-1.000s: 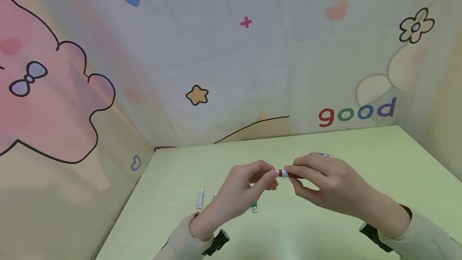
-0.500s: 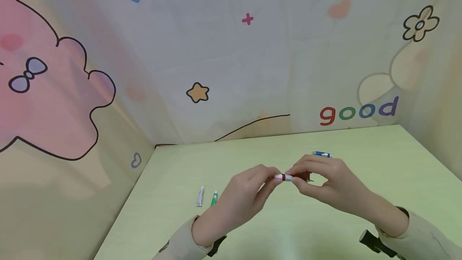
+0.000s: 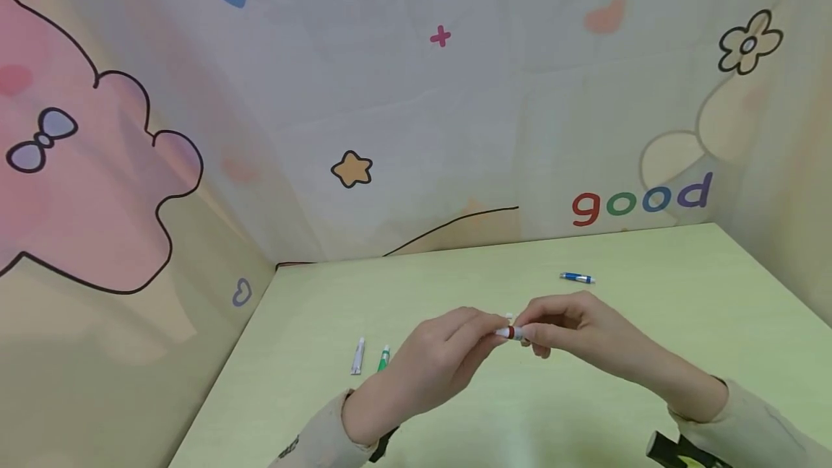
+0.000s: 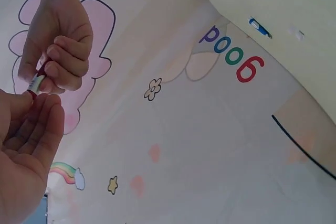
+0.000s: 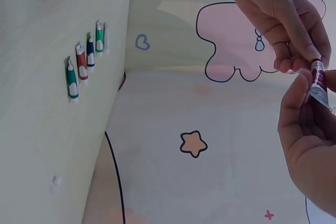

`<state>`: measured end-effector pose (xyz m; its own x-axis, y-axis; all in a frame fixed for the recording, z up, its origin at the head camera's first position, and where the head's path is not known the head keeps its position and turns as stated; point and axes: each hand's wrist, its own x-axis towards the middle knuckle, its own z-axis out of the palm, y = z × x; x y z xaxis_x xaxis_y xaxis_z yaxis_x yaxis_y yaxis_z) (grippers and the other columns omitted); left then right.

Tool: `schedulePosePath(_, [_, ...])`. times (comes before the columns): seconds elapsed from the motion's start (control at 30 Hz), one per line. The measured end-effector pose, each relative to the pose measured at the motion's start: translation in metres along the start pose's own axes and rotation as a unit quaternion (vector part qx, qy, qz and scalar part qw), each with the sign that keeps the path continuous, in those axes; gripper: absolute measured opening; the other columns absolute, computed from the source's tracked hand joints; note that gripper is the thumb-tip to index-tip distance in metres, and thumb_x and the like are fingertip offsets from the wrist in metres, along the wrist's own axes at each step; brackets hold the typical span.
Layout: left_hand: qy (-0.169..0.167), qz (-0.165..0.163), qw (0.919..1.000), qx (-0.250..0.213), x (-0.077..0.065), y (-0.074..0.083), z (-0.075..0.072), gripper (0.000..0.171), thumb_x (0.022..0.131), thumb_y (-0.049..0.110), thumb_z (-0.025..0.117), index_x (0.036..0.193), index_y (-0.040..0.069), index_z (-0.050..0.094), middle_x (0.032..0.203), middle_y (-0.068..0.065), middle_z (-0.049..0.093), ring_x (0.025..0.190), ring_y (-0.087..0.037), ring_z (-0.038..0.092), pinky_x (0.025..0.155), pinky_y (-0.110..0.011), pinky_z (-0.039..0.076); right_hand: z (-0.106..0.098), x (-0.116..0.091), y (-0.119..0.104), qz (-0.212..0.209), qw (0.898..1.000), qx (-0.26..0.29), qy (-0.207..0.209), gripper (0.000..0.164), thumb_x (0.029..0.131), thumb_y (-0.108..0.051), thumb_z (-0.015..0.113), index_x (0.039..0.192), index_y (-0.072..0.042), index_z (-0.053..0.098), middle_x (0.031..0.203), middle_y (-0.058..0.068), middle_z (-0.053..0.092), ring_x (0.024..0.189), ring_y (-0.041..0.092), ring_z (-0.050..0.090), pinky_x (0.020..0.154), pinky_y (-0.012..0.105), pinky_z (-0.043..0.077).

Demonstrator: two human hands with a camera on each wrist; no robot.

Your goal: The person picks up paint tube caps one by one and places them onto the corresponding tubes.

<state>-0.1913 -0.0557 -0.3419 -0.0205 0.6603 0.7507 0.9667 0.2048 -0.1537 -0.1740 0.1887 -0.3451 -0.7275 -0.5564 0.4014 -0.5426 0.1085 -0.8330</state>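
Between my two hands is a small paint tube [image 3: 513,333] with a dark red band, held over the table. My left hand [image 3: 445,356] pinches its white end with thumb and fingers. My right hand [image 3: 572,323] pinches the other end; in the right wrist view the tube's flat silvery end shows by the right hand [image 5: 310,140]. Its dark red label faces that camera, partly covered by fingertips. Just behind the fingers, a small white piece [image 3: 509,315] lies on the table.
On the pale green table [image 3: 312,309], a blue paint tube [image 3: 577,278] lies at the back right. A white tube [image 3: 358,356] and a green tube [image 3: 384,358] lie left; several tubes, including a red one [image 5: 81,62], form a row. Printed cloth walls [image 3: 416,128] surround the table.
Both hands have come slightly lower with the tube. My right fingers have shifted their grip, and the hand has moved off the blue tube, which now shows fully. My left hand moved slightly right.
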Motion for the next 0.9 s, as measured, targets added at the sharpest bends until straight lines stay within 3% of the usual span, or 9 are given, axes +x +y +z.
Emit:
schedulePosePath(0.1, [-0.004,-0.053,0.9971,-0.054,-0.001,-0.001,-0.001,0.013,0.1,0.006,0.063,0.113,0.003,0.063,0.097,-0.001,0.068,0.083,-0.007,0.065,0.078,-0.01,0.047,0.001,-0.001,-0.002,-0.034,0.996,-0.076,0.033,0.019,0.098,-0.006,0.065,0.106,-0.021,0.074,0.087,-0.003,0.068,0.077,0.014,0.063,0.068,0.029,0.054])
schedulePosePath(0.2, [-0.012,-0.135,0.984,-0.116,-0.001,-0.005,-0.005,0.013,0.099,0.006,0.065,0.112,0.006,0.064,0.098,0.0,0.07,0.086,-0.006,0.066,0.077,-0.014,0.05,0.002,-0.001,-0.005,-0.117,0.973,-0.18,0.086,0.022,0.092,-0.009,0.075,0.109,-0.023,0.073,0.094,-0.012,0.069,0.082,0.007,0.062,0.071,0.023,0.053])
schedulePosePath(0.3, [-0.021,-0.225,0.9578,-0.178,-0.003,-0.012,-0.009,0.012,0.099,0.01,0.065,0.111,0.007,0.066,0.098,0.0,0.072,0.086,-0.005,0.066,0.08,-0.02,0.053,0.001,0.001,-0.005,-0.232,0.914,-0.3,0.146,0.017,0.094,-0.026,0.074,0.108,-0.015,0.073,0.098,-0.008,0.069,0.085,0.007,0.063,0.074,0.02,0.052])
schedulePosePath(0.43, [-0.026,-0.329,0.9111,-0.247,-0.003,-0.019,-0.013,0.013,0.101,0.015,0.064,0.11,0.007,0.068,0.093,0.0,0.072,0.083,-0.007,0.068,0.082,-0.028,0.057,0.0,0.008,-0.004,-0.331,0.817,-0.428,0.198,0.042,0.103,-0.043,0.057,0.105,-0.004,0.073,0.098,0.003,0.067,0.081,0.014,0.066,0.068,0.023,0.055])
schedulePosePath(0.5, [-0.029,-0.365,0.8908,-0.269,-0.003,-0.021,-0.015,0.013,0.101,0.016,0.064,0.11,0.007,0.068,0.093,0.0,0.072,0.083,-0.009,0.07,0.082,-0.029,0.057,0.001,0.011,-0.004,-0.352,0.792,-0.457,0.198,0.039,0.105,-0.037,0.054,0.103,-0.004,0.074,0.095,0.005,0.067,0.076,0.016,0.066,0.062,0.025,0.055])
schedulePosePath(0.57, [-0.037,-0.389,0.8766,-0.281,-0.003,-0.022,-0.016,0.014,0.101,0.017,0.064,0.111,0.008,0.068,0.093,0.001,0.072,0.084,-0.011,0.071,0.082,-0.03,0.058,0.002,0.012,-0.003,-0.36,0.784,-0.469,0.188,0.037,0.106,-0.032,0.051,0.103,-0.003,0.074,0.093,0.004,0.066,0.073,0.015,0.065,0.059,0.025,0.054])
schedulePosePath(0.67, [-0.048,-0.406,0.8644,-0.292,-0.003,-0.022,-0.017,0.015,0.102,0.018,0.062,0.112,0.008,0.068,0.096,-0.001,0.072,0.086,-0.014,0.072,0.082,-0.03,0.058,0.004,0.012,-0.001,-0.359,0.784,-0.477,0.171,0.035,0.107,-0.027,0.049,0.102,-0.003,0.073,0.091,0.004,0.066,0.071,0.016,0.064,0.059,0.027,0.055])
schedulePosePath(0.8, [-0.056,-0.412,0.8606,-0.294,-0.004,-0.021,-0.018,0.016,0.103,0.019,0.062,0.112,0.008,0.068,0.097,-0.005,0.072,0.086,-0.014,0.072,0.082,-0.029,0.057,0.006,0.012,0.002,-0.35,0.792,-0.474,0.161,0.037,0.108,-0.029,0.047,0.101,-0.004,0.074,0.091,0.003,0.067,0.072,0.016,0.065,0.061,0.027,0.056])
schedulePosePath(0.9, [-0.057,-0.404,0.8652,-0.291,-0.005,-0.021,-0.018,0.015,0.102,0.017,0.062,0.112,0.007,0.068,0.098,-0.006,0.072,0.086,-0.012,0.071,0.083,-0.028,0.057,0.006,0.013,0.004,-0.344,0.804,-0.457,0.163,0.036,0.107,-0.031,0.049,0.101,-0.006,0.074,0.092,0.0,0.068,0.074,0.013,0.065,0.064,0.025,0.056])
